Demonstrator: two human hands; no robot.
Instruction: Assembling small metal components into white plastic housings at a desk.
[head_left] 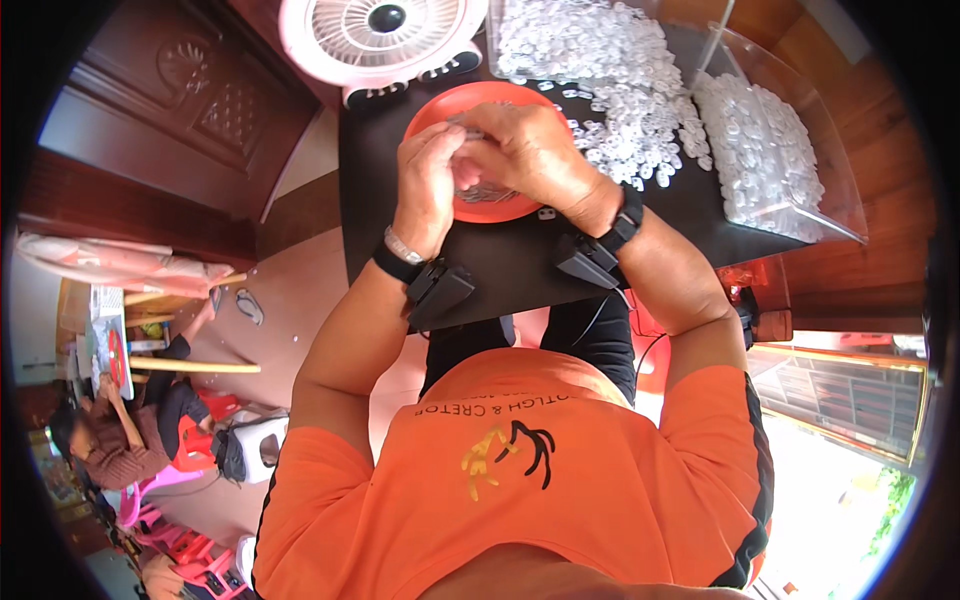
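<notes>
Over a round red-orange plate (505, 212) on the black table, my left hand (430, 172) and my right hand (540, 150) meet with fingertips close together. The fingers of both hands are closed in a pinch. A small greyish piece seems to show between them, but it is too small and too covered to name. Thin metal pins (487, 192) lie in the plate beneath my hands, partly hidden by them. Just right of the plate, many small white plastic pieces (640, 130) with holes are spread in a loose heap.
Clear boxes full of white pieces (765, 155) stand at the right and far side of the black table (375, 215). A pink and white fan (325, 40) stands at the far left. Another person (130, 450) sits at the left, near red and pink stools (200, 560).
</notes>
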